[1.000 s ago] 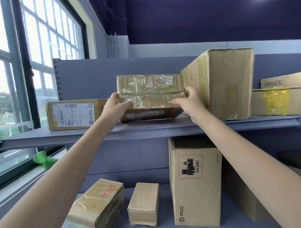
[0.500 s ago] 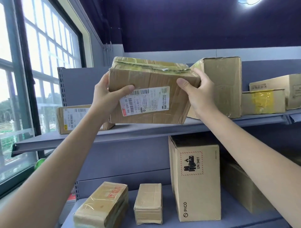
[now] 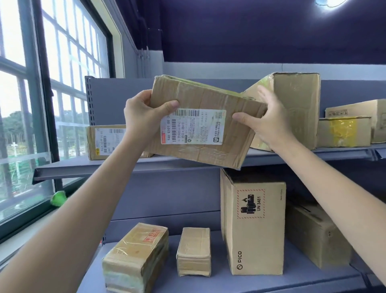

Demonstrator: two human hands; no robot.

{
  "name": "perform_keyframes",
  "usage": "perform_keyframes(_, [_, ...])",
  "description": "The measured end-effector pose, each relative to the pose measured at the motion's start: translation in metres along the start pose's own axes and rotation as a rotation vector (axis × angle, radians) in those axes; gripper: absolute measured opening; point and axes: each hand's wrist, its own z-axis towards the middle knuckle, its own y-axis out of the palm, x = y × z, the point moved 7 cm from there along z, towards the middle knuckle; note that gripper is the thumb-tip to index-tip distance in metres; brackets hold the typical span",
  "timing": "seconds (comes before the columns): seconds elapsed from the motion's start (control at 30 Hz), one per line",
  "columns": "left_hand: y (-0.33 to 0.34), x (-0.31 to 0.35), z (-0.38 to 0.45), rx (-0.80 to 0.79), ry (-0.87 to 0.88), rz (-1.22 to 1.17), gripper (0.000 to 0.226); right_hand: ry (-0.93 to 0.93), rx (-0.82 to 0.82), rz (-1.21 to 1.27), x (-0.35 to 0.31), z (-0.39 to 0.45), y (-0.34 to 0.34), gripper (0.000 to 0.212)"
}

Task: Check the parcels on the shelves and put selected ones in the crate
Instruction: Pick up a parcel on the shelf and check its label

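Taped parcel [image 3: 200,123] held between left hand [image 3: 144,117] and right hand [image 3: 269,121], both gripping its ends, label facing the person, above the shelf [image 3: 104,167]. Checking underway; crate unseen, nothing placed.

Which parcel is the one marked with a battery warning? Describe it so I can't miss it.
Start at the lower shelf, right of centre. The tall upright box stands there, beside the small taped parcel. Only it shows a red dashed UN 3481 label and PICO print.

I can see a big window [image 3: 52,104] on the left, some green thing [image 3: 58,198] on its sill, ceiling light [image 3: 330,2] glaring up top
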Motion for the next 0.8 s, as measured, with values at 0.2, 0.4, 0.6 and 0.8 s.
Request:
perform_keyframes(0.2, [0.003,0.013,0.003,-0.031,0.057,-0.040,0.033,-0.151,-0.230,-0.321,-0.030,-0.003,0.001,0.084])
perform_keyframes(0.4, [0.013,0.033,0.013,0.002,0.174,0.115,0.045,-0.105,-0.106,-0.238,-0.023,-0.011,-0.001,0.065])
perform_keyframes(0.6, [0.032,0.020,0.005,0.063,0.158,0.408,0.104,0.008,0.138,-0.077,0.001,-0.023,-0.012,0.032])
perform_keyframes(0.8, [0.083,-0.025,-0.040,-0.303,-0.165,-0.153,0.084,0.264,0.160,0.341,0.031,-0.035,0.007,0.025])
